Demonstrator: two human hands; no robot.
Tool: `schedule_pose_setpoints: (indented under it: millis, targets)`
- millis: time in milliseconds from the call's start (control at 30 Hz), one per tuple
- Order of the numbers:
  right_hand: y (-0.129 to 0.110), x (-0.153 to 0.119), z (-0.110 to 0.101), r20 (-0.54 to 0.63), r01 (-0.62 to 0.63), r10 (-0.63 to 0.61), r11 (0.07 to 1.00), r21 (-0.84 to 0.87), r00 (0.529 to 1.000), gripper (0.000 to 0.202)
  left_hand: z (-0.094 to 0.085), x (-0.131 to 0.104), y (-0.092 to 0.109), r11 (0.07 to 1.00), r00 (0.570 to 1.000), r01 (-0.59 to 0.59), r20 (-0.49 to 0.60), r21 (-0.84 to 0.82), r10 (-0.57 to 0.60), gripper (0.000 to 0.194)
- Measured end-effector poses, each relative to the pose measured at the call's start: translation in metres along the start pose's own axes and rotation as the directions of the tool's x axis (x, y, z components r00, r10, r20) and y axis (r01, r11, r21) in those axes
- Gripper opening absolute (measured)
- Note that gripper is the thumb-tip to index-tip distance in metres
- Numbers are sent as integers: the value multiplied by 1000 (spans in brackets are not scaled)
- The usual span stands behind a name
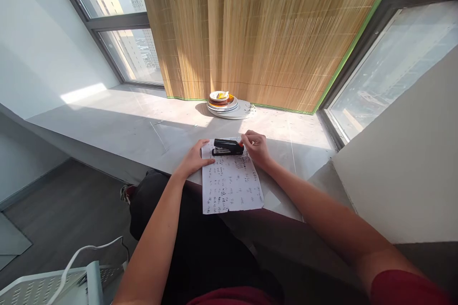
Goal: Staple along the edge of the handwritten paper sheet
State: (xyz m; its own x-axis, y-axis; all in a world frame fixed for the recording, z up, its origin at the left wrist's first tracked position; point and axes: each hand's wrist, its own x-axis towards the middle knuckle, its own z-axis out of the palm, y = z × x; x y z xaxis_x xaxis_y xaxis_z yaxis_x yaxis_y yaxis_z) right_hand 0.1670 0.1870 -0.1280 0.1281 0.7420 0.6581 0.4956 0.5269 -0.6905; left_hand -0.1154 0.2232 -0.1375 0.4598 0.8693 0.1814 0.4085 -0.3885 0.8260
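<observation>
A white sheet of paper (232, 186) covered in handwriting lies partly on the window ledge, its lower part reaching past the front edge above my lap. On its upper part rests a black stapler (228, 147), lying lengthwise from left to right. My left hand (193, 159) lies at the paper's upper left edge, with thumb and forefinger spread apart and touching the sheet. The fingers of my right hand (256, 147) are closed at the stapler's right end. A small orange-red piece (241, 143) shows by those fingertips; what it belongs to is unclear.
Stacked plates and small dishes (222, 105) stand farther back on the ledge (171, 128), before a bamboo blind (250, 33). Windows flank the blind. A white wall (400, 152) rises at right. At lower left is a white perforated item (39, 286) with a cable (82, 250).
</observation>
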Motion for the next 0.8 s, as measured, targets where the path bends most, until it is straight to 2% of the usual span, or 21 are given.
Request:
schedule_pose_setpoints:
  millis: [100,267,367,433,500,667,733,800]
  targets:
    - [3,0,2,-13,-19,19,1000,-15,1000,45,0,0,-1,1000,1000,4,-14,8,-4,82]
    - [9,2,4,-27,-123,122,991,-51,992,46,2,2,-5,1000,999,21,-45,-16,-21,86]
    - [10,0,6,18,-16,19,990,-139,1000,47,2,4,-9,996,999,3,-39,-92,-6,92]
    - [9,-2,7,70,101,-88,969,-223,994,47,2,4,-11,995,999,2,-45,-95,-6,94]
    - [8,-4,8,100,159,-136,944,-289,986,47,1,4,-12,997,999,8,-51,-81,-12,92]
    - [5,-7,6,102,102,-68,924,-370,992,49,1,3,-10,991,998,13,-52,-133,-20,90]
    - [2,-6,6,105,112,-80,926,-361,991,40,1,3,-9,989,998,19,-52,-147,-27,89]
    - [-2,-5,9,164,157,-107,930,-333,981,24,1,3,-9,991,998,14,-57,-134,-22,88]
